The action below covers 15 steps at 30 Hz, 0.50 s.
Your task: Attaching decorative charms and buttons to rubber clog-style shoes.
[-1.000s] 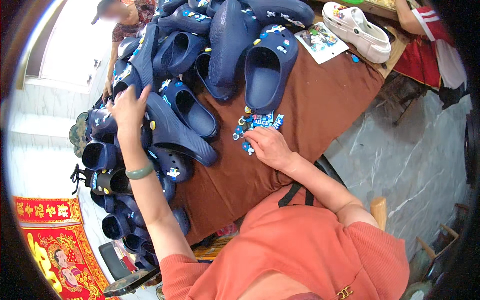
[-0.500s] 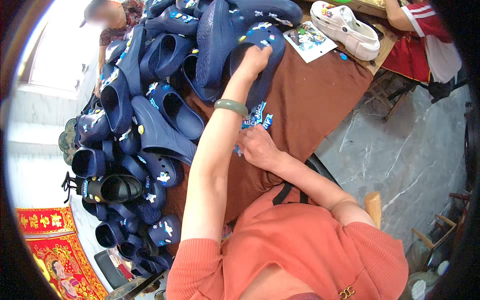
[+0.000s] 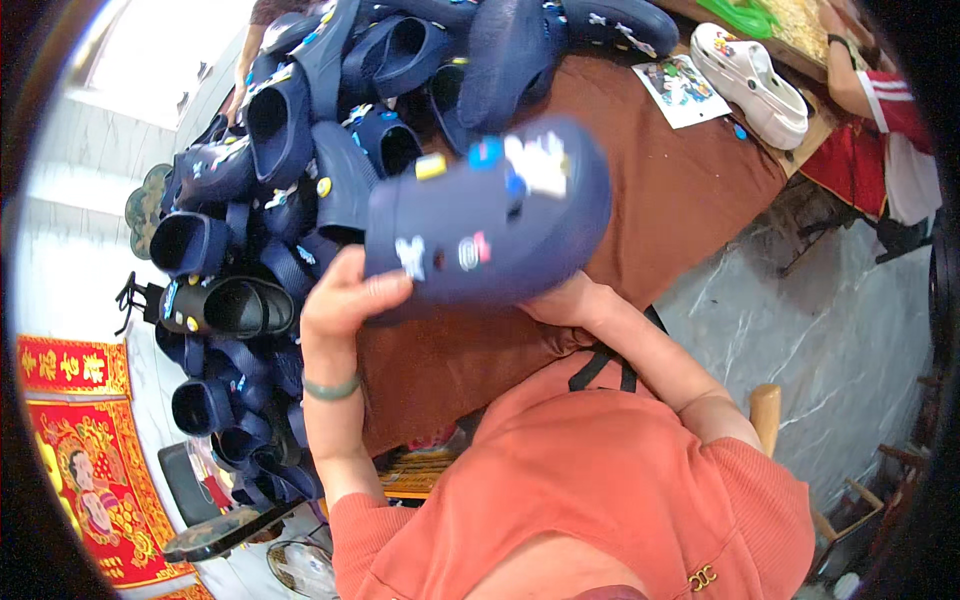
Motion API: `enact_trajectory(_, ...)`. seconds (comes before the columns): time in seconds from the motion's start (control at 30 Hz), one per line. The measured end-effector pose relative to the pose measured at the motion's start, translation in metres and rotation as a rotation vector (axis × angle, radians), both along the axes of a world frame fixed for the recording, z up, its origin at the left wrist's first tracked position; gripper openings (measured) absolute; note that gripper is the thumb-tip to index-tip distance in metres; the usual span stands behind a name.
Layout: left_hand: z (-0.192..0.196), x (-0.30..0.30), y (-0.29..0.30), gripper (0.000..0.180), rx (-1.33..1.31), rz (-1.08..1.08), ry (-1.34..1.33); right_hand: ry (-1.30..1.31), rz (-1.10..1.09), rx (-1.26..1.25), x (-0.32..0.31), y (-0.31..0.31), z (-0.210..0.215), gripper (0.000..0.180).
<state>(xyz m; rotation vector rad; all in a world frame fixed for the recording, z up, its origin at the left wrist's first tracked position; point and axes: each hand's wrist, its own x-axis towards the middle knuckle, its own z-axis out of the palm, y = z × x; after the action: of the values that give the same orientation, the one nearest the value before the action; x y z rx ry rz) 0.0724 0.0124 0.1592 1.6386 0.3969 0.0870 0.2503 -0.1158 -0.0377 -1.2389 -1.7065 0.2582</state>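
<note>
Raised above the brown-covered table (image 3: 690, 190) is a navy clog (image 3: 490, 220), blurred by motion. Its upper carries several charms: white, blue, yellow and pink. My left hand (image 3: 343, 300), with a green bangle at the wrist, grips the clog's heel end, thumb on the near side. Close by, at the clog's lower right edge, my right hand (image 3: 568, 302) is partly covered by it. The right fingers are hidden, so whether they touch the clog is unclear.
Many navy clogs (image 3: 280, 125) are heaped at left and far side, with a black clog (image 3: 250, 305) among them. A white clog (image 3: 750, 85) and a printed picture sheet (image 3: 682, 92) lie far right. Another person's arm (image 3: 848, 80) shows there; another's arm is far left.
My left hand has taken the navy clog from the far side and brought it nearer, over the table. The blue charms beside my right hand are now hidden behind it.
</note>
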Motion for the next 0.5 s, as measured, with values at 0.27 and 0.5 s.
enact_trajectory(0.27, -0.068, -0.113, -0.028, 0.035, -0.001, -0.061, 0.314, -0.636, -0.477, -0.217, 0.012, 0.002, -0.021, 0.041)
enact_trajectory(0.5, -0.134, -0.122, -0.045, 0.044, 0.081, -0.118, 0.088, -0.356, -0.389, -0.145, 0.016, -0.002, 0.004, 0.032)
